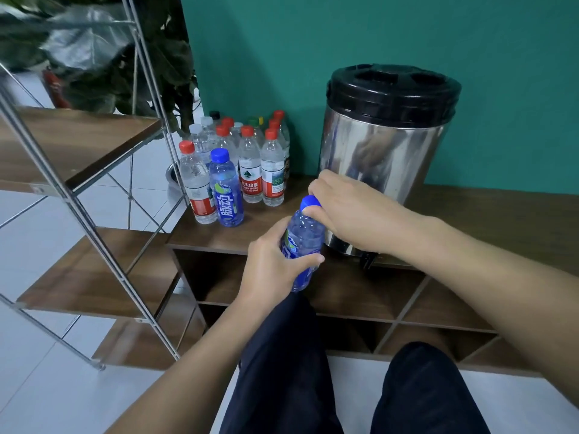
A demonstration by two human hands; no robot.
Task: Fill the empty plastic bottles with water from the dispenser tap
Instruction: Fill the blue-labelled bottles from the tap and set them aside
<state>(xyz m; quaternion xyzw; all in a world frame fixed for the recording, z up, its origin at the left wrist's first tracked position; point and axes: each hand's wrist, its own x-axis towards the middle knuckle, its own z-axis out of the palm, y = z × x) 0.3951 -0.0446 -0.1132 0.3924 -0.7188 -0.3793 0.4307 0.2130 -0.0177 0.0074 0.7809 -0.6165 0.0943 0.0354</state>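
My left hand (275,261) grips the body of a blue plastic bottle (305,236), held tilted just in front of the low shelf's edge. My right hand (341,205) pinches its blue cap (310,202) from above. Behind them stands the steel water dispenser (385,158) with a black lid; its small black tap (367,262) pokes out low at the front, to the right of the bottle. A cluster of several capped bottles (250,164) stands on the shelf top at the left, with a second blue bottle (226,191) at the front.
The wooden shelf top (488,214) runs along a teal wall, with open cubbies below it. A metal-framed rack with wooden shelves (78,151) stands at the left, a plant behind it. My dark-trousered knees are at the bottom of view, over a white tile floor.
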